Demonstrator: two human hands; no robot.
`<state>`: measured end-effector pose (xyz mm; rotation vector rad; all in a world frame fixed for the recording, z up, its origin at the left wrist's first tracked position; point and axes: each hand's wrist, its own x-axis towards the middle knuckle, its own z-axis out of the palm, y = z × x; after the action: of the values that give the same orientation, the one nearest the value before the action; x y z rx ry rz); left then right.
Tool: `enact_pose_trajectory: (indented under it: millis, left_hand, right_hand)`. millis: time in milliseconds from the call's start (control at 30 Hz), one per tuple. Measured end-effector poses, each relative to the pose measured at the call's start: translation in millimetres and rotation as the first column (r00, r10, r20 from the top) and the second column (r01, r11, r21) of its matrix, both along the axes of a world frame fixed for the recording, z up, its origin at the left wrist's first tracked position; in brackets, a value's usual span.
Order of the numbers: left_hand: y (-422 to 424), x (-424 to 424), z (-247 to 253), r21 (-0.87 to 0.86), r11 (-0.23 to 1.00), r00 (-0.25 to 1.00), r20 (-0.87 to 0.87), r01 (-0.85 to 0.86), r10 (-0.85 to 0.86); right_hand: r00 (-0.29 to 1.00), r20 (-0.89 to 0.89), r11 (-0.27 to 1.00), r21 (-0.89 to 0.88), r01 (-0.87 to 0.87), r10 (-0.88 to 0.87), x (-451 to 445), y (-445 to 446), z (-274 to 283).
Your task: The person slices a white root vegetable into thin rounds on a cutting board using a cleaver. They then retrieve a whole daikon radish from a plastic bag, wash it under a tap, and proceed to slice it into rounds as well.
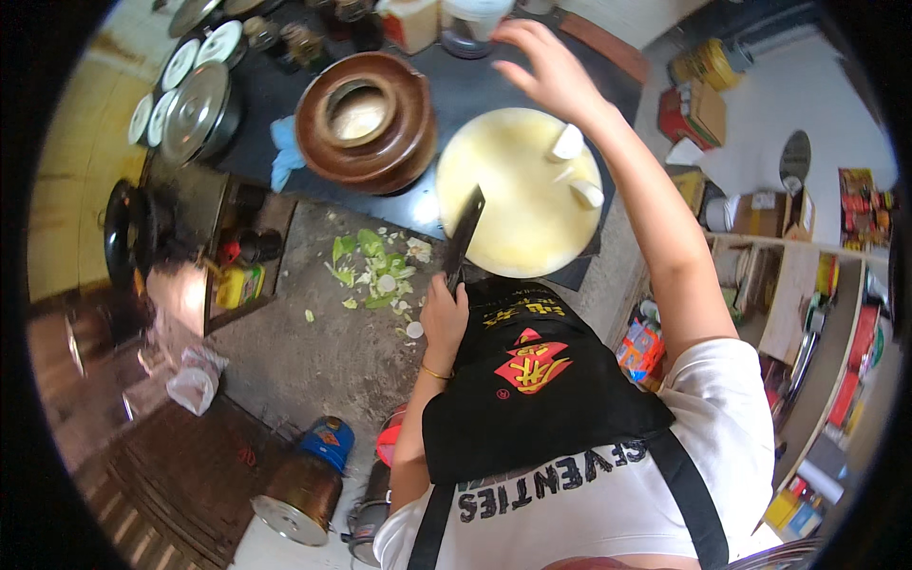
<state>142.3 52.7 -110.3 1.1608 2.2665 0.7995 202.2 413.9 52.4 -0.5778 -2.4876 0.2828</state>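
Observation:
My left hand (pixel 444 317) grips a knife (pixel 467 231) with a dark blade, held at the near left edge of a round pale chopping board (pixel 513 199). Two white chunks, apparently radish, lie near the board's right side: one chunk (pixel 568 143) farther away, another chunk (pixel 586 194) nearer. Beyond the board, my right hand (pixel 545 68) is raised with fingers apart and holds nothing. Its fingertips appear close to a white plastic tub (pixel 470 25), though I cannot tell whether they touch. Left of the board stands a brown glazed crock (pixel 363 160) with a pale content in its mouth.
Green leaf scraps (pixel 377 263) and white slices litter the concrete floor (pixel 342 385). A blue cloth (pixel 286 155) lies beside the crock on the dark tabletop (pixel 463 92). Lidded pots (pixel 196 114) stand far left. Packed shelves (pixel 805 306) line the right.

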Motion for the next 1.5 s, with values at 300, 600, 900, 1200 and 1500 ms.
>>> enact_pose_trajectory:
  millis: [300, 600, 900, 1200, 1500]
  left_hand:
    - [145.2, 47.4, -62.7, 0.036, 0.976, 0.824, -0.543, 0.215, -0.162]
    - [269.9, 134.3, -78.4, 0.050, 0.944, 0.916, -0.263, 0.327, -0.304]
    - [172.7, 134.0, -48.5, 0.001, 0.973, 0.946, 0.234, 0.230, -0.224]
    - [-30.1, 70.9, -22.3, -0.137, 0.966, 0.960, 0.147, -0.217, 0.237]
    - [-315.3, 63.1, -89.5, -0.158, 0.713, 0.703, 0.121, -0.683, 0.701]
  right_hand:
    - [0.669, 0.563, 0.721, -0.174, 0.670, -0.486, 199.2, -91.8, -170.0]
    - [0.632, 0.075, -0.001, -0.993, 0.116, -0.771, 256.6, -63.9, -218.2]
    - [0.514, -0.273, -0.155, -0.749, -0.644, -0.813, 246.0, -20.9, -177.6]
    - [0.870, 0.274, -0.063, -0.960, 0.273, -0.409, 173.8, 44.0, -196.8]
    - [0.870, 0.457, -0.018, -0.887, 0.462, -0.184, 165.1, 54.4, -247.3]
